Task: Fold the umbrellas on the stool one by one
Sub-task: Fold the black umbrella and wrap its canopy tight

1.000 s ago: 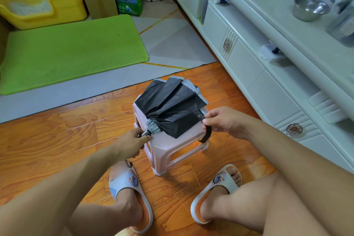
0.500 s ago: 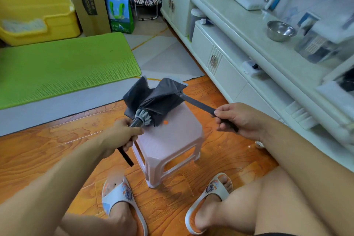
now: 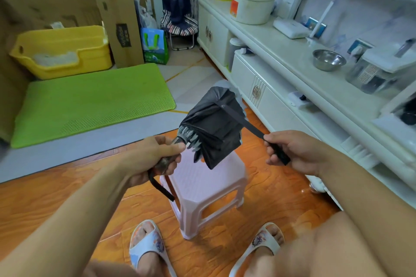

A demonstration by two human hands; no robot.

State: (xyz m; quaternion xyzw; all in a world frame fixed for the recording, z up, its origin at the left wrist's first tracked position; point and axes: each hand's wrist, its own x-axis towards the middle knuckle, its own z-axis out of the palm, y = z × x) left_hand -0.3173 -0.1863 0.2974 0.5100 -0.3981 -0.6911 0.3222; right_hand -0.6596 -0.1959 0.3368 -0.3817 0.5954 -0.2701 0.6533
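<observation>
Umbrella (image 3: 211,126) is held above the stool (image 3: 202,184), clear of it. Its handle is gripped by the left hand (image 3: 155,155); its strap (image 3: 245,122) is pinched by the right hand (image 3: 292,153). The canopy appears light and limp, so the rigid handle is judged the firmest hold.

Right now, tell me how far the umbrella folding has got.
Done: the black umbrella is collapsed and lifted above the pink stool. In hand: the left hand grips its handle while the right hand pulls the closing strap out straight. Left: wrapping and fastening that strap round the loose canopy. No other umbrella is in view.
</observation>
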